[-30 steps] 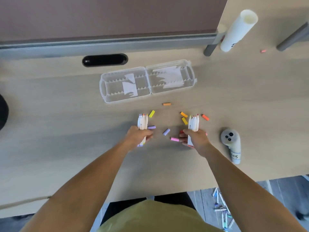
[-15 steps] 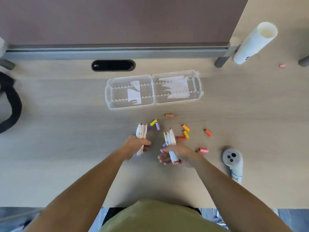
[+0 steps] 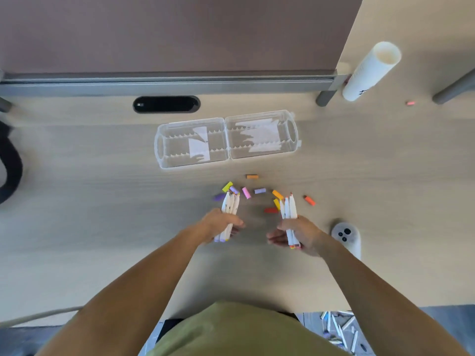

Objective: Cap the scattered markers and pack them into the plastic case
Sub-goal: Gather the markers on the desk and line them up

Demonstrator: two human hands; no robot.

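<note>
Both hands work above the near middle of the desk [image 3: 102,201], each gripping a bundle of white-barrelled markers. Left hand [image 3: 221,224]: fingers curled round the left bundle [image 3: 230,205], whose uncapped tips point toward the far edge and whose capped ends show below the palm. Right hand [image 3: 299,233]: thumb and curled fingers hold the right bundle [image 3: 288,210] of about three markers, tips also pointing far, with orange and red capped ends at the near side of the palm. The two bundles are apart, with bare desk between the hands. Loose caps lie scattered just beyond the marker tips: a yellow cap [image 3: 227,186] and a purple cap [image 3: 218,197] beside the left bundle's tips, a pink cap [image 3: 246,192] and a lilac cap [image 3: 259,191] between the bundles, a red cap [image 3: 271,210] just left of the right bundle, and an orange-red cap [image 3: 309,200] to its right. One orange cap [image 3: 252,176] lies farther off, near the case. The clear plastic case [image 3: 177,147] lies open and flat beyond the caps, both halves facing up, with no markers in its toothed slots. A grey device [image 3: 345,236] rests on the desk just right of the right hand. A white tube [image 3: 370,70] stands at the far right.
</note>
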